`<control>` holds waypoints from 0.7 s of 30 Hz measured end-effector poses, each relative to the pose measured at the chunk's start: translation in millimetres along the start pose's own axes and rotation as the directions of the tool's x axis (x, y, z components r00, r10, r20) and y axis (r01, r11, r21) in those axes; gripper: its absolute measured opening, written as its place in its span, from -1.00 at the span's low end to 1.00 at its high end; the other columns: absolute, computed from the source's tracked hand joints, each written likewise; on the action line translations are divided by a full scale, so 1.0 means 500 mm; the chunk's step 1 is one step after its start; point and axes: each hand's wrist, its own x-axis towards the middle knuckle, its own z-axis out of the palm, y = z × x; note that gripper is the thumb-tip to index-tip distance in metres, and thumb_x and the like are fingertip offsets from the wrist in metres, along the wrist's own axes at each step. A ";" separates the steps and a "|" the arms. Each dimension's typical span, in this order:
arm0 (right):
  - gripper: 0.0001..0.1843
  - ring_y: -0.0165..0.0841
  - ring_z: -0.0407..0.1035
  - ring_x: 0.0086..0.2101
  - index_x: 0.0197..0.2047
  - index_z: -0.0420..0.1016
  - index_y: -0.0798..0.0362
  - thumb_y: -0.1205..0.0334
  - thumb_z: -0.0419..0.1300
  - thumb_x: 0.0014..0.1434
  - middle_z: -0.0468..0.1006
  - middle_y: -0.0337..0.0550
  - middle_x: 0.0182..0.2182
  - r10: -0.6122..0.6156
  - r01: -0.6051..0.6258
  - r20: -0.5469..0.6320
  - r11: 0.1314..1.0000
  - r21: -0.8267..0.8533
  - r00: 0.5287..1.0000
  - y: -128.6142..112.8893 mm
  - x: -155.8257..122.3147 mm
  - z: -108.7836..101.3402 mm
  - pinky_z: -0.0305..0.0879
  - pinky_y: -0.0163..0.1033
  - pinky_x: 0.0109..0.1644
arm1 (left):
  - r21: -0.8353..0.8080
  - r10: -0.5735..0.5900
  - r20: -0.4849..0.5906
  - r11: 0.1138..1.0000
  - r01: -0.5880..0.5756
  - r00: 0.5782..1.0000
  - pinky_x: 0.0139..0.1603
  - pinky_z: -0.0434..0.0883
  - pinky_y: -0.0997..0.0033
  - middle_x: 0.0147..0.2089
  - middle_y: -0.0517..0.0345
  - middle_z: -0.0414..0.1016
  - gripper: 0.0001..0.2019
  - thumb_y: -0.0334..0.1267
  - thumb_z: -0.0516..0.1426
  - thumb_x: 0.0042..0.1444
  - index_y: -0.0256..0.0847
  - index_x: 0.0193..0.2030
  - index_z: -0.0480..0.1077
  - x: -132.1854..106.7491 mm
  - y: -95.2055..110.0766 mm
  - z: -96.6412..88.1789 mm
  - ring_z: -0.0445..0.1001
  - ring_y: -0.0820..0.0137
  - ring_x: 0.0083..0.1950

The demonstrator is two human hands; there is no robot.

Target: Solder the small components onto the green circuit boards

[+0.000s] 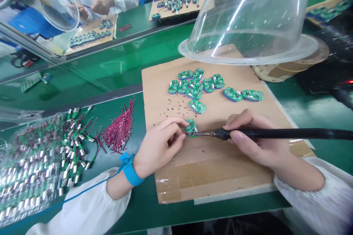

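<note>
My left hand (158, 147) is pinched tight on a green PCB (191, 127) near the left edge of the cardboard (220, 165), and my right hand (256, 139) is wrapped around the iron (289, 134), its tip (197, 133) right at the board. Biggest risk imo: the tip skids onto my left fingers and burns them, or the board shifts since only my fingers hold it. Loose red wires (118, 128) left of the cardboard could snag too. Can't tell if the tip's touching a pad; my fingers hide that spot.
</note>
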 end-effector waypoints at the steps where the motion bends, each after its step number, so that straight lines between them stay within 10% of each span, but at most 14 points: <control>1: -0.91 -0.35 0.37 -0.56 -0.17 0.49 -0.10 0.10 0.25 0.33 0.52 -0.21 -0.46 0.004 -0.004 -0.007 1.000 0.004 1.000 0.000 -0.001 0.000 0.32 -0.17 -0.52 | 0.000 -0.001 0.001 1.000 0.001 1.000 -0.32 0.33 0.42 0.15 0.20 0.51 -0.87 -0.38 0.14 0.32 -0.19 -0.30 0.34 0.000 0.000 0.000 0.31 0.57 -0.44; 15: -0.91 -0.37 0.40 -0.54 -0.19 0.51 -0.08 0.11 0.27 0.32 0.53 -0.21 -0.44 0.007 -0.008 -0.025 0.998 -0.057 1.000 -0.002 -0.001 0.002 0.30 -0.22 -0.52 | -0.041 -0.027 -0.002 0.999 0.027 1.000 -0.33 0.30 0.42 0.14 0.21 0.51 -0.86 -0.40 0.14 0.31 -0.20 -0.31 0.34 0.003 0.004 -0.001 0.30 0.57 -0.44; 21: -0.96 -0.41 0.40 -0.51 -0.16 0.52 -0.07 0.19 0.24 0.35 0.51 -0.24 -0.38 0.021 0.036 -0.242 0.972 0.231 0.970 0.000 0.007 0.002 0.29 -0.23 -0.45 | -0.056 -0.020 0.011 0.998 0.020 1.000 -0.32 0.29 0.42 0.12 0.20 0.51 -0.85 -0.42 0.14 0.30 -0.22 -0.32 0.33 0.004 0.004 -0.008 0.31 0.57 -0.41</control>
